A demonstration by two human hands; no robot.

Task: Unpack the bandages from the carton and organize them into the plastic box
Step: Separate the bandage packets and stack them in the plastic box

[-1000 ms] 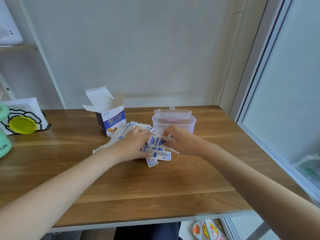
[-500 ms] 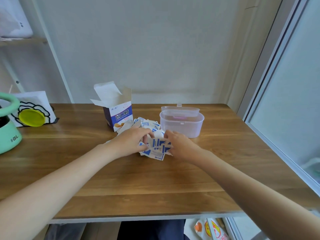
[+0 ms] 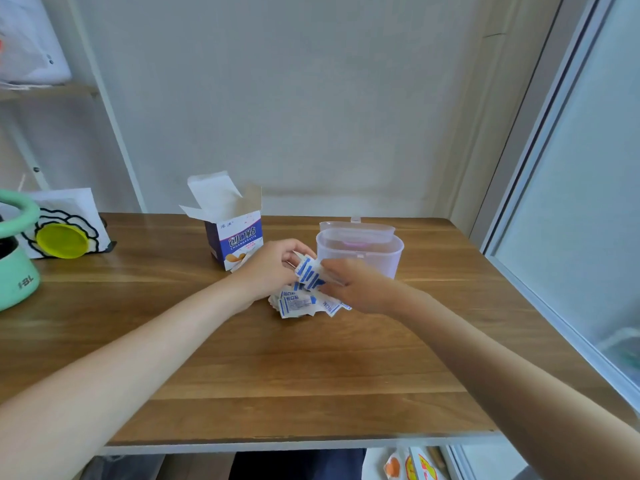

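An open blue-and-white carton (image 3: 232, 239) stands on the wooden table (image 3: 263, 362), flaps up. Right of it sits a clear plastic box (image 3: 360, 251) with its lid leaning behind it. A small bunch of blue-and-white wrapped bandages (image 3: 309, 274) is lifted just left of the box; my left hand (image 3: 273, 268) and my right hand (image 3: 360, 289) both grip it, fingers curled round its ends. More wrapped bandages (image 3: 298, 304) lie in a loose pile on the table under my hands.
A mint-green pot (image 3: 15, 265) stands at the left table edge, with a yellow lid on a white printed holder (image 3: 62, 233) behind it. The wall is just behind the carton and box. A window frame runs along the right side.
Both hands gathered bandages from the pile and lifted a bunch off the table toward the plastic box. The pile left on the table is smaller.
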